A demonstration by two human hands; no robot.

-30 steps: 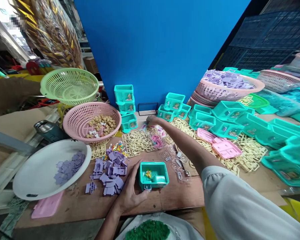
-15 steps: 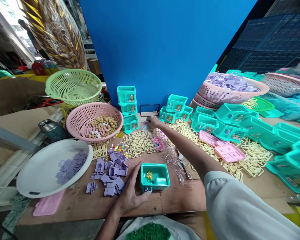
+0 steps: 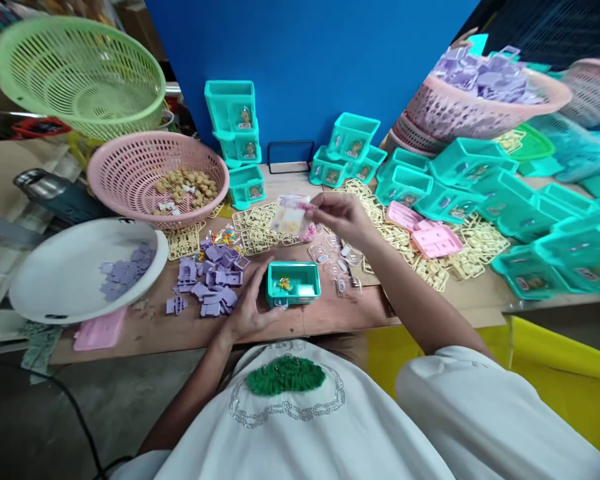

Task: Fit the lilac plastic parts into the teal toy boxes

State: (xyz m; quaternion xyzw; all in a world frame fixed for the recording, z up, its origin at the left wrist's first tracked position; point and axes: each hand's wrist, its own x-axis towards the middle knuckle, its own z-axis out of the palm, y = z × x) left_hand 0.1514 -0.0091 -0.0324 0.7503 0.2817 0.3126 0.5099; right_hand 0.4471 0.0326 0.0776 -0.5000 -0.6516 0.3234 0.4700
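Note:
In the head view, a teal plastic box (image 3: 306, 275) lies open side up near the table's front edge, with small yellow and red pieces (image 3: 284, 284) inside. My left hand (image 3: 249, 308) curves round its left side, thumb at the front, holding it. Above and beyond the box, my right hand (image 3: 344, 215) pinches a thin, partly clear sheet with pink and yellow print (image 3: 291, 216); its exact kind is unclear. Purple plastic parts (image 3: 215, 277) are heaped left of my left hand. Clear plastic pieces (image 3: 341, 257) lie right of the box.
Cream part frames (image 3: 267, 230) spread behind. Stacked teal boxes (image 3: 231, 110) stand against a blue panel (image 3: 305, 60), more at right. At left are a pink basket (image 3: 105, 170), green basket (image 3: 25, 73) and white basin (image 3: 45, 273). Another person's hand (image 3: 464, 40) shows behind the right basket.
My right hand has drawn back toward me from the far part of the table, lifting the printed sheet. My left hand stays at the teal box. The view has tilted down.

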